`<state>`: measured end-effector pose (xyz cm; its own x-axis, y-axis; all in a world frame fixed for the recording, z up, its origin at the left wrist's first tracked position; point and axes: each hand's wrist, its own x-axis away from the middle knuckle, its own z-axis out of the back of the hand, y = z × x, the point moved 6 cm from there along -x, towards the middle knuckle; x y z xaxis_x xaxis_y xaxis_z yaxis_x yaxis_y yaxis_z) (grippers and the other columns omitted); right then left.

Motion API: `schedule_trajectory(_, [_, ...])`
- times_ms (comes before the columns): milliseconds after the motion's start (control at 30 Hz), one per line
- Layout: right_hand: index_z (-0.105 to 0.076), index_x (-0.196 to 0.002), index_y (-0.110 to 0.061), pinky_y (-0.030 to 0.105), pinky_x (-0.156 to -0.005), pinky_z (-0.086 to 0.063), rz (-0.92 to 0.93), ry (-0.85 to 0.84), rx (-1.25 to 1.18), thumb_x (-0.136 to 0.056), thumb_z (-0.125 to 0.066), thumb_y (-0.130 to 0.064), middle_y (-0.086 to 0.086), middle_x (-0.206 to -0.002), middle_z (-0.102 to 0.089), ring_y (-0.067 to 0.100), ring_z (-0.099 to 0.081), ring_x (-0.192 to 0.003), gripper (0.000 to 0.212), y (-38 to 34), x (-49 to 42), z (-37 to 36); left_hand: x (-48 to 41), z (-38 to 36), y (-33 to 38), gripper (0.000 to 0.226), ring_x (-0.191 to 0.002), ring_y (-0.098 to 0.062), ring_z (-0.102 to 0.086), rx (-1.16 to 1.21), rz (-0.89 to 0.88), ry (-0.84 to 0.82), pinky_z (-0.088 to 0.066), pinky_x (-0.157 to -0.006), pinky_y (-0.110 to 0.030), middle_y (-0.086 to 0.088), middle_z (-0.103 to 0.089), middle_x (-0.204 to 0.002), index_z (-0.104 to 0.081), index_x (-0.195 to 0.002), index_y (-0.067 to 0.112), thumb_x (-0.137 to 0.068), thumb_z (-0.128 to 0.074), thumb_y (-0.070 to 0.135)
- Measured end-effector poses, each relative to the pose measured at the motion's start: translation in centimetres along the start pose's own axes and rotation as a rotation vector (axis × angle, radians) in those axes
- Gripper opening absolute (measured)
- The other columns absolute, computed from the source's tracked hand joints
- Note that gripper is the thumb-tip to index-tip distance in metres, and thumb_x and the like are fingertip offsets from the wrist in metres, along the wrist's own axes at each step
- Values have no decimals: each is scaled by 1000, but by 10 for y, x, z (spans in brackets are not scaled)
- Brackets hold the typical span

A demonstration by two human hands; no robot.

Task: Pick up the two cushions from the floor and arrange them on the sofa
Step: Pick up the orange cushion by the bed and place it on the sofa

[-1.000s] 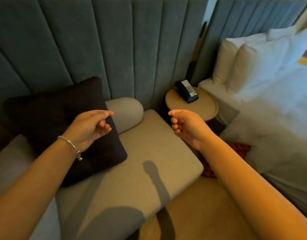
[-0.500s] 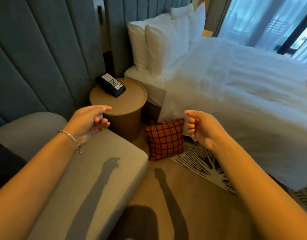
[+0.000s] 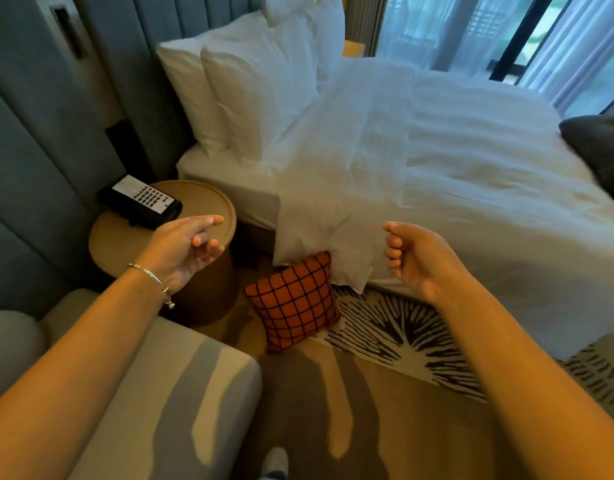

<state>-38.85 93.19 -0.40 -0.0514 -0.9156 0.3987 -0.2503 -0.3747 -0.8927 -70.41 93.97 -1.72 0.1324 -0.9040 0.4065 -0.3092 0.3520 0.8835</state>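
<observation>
An orange cushion with a black grid pattern (image 3: pixel 293 303) stands on the floor, leaning against the bed's side between the round side table and the rug. My left hand (image 3: pixel 184 247) hovers above the side table, up and left of the cushion, fingers loosely curled and holding nothing. My right hand (image 3: pixel 416 254) hangs in front of the bed's hanging sheet, right of the cushion, fingers curled and empty. The grey sofa seat (image 3: pixel 167 403) fills the lower left. The dark cushion seen earlier on the sofa is out of view.
A round wooden side table (image 3: pixel 208 206) with a black phone (image 3: pixel 139 202) stands between sofa and bed. The white bed (image 3: pixel 454 174) with pillows (image 3: pixel 250 98) fills the right. A black-and-white rug (image 3: pixel 402 334) lies beside it. A dark cushion (image 3: pixel 603 147) rests on the bed's far right.
My view has swung right, away from the sofa and its dark cushion, toward the bed and the orange cushion on the floor. Both hands stay raised and empty.
</observation>
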Motion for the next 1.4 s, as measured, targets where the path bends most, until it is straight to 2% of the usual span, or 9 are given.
schedule_trajectory(200, [-55, -83, -14, 16, -37, -32, -39, 50, -22, -90, -46, -14, -8, -44, -44, 6, -39, -39, 11, -26, -79, 36, -81, -64, 5, 16, -41, -2, -53, -10, 30, -38, -51, -74, -29, 9, -41, -35, -63, -87, 14, -93, -48, 16])
schedule_trajectory(433, [-55, -84, -13, 14, -35, -32, -145, 48, -23, -90, -46, -12, -8, -41, -45, 4, -40, -36, 11, -51, -195, 68, -164, -108, -10, 17, -38, -1, -52, 101, 58, 121, -49, -77, -27, 10, -39, -32, -62, -83, 15, -93, -48, 16])
schedule_trajectory(767, [-53, -85, -15, 13, -39, -30, -352, -62, 125, -92, -43, -13, -4, -55, -38, 5, -35, -43, 12, -26, -332, 19, -234, -58, -36, 18, -39, -1, -51, 157, 120, 422, -48, -72, -24, 12, -39, -34, -63, -84, 15, -93, -47, 15])
schedule_trajectory(867, [-53, -83, -15, 12, -38, -31, -385, -36, 118, -91, -44, -14, -8, -45, -42, 3, -38, -38, 12, -6, -365, 14, -269, -44, -49, 17, -40, 0, -54, 157, 160, 456, -46, -70, -23, 12, -43, -35, -63, -84, 16, -93, -48, 15])
schedule_trajectory(1033, [-55, -84, -13, 15, -35, -32, -469, 90, 205, -88, -48, -12, -5, -51, -41, 6, -39, -37, 8, 46, -425, 26, -335, -36, -93, 18, -49, 0, -59, 79, 240, 470, -44, -68, -20, 14, -48, -37, -65, -80, 22, -90, -52, 16])
schedule_trajectory(1133, [-57, -85, -13, 15, -36, -34, -526, 139, 329, -87, -50, -12, -5, -49, -46, 6, -42, -37, 7, 89, -464, 38, -373, -27, -136, 20, -63, -4, -60, -17, 290, 470, -41, -66, -20, 15, -52, -37, -65, -79, 24, -90, -51, 15])
schedule_trajectory(1233, [-57, -85, -13, 14, -38, -36, -586, 146, 412, -87, -49, -12, -8, -41, -48, 6, -44, -35, 8, 139, -502, 48, -396, -4, -191, 22, -67, -4, -60, -87, 374, 517, -40, -67, -20, 15, -58, -40, -65, -79, 26, -90, -49, 15])
schedule_trajectory(1300, [-58, -87, -10, 15, -39, -40, -617, 159, 449, -87, -50, -11, -5, -45, -51, 6, -48, -38, 8, 173, -523, 58, -409, 14, -227, 21, -66, -2, -61, -96, 397, 556, -41, -69, -21, 12, -64, -52, -65, -81, 24, -89, -48, 14])
schedule_trajectory(1400, [-58, -91, -9, 19, -51, -51, -625, 156, 532, -87, -52, -11, 2, -68, -60, 10, -59, -54, 8, 231, -552, 74, -430, 37, -287, 22, -74, -3, -63, -125, 443, 601, -44, -65, -15, 4, -68, -84, -64, -102, 15, -89, -47, 8])
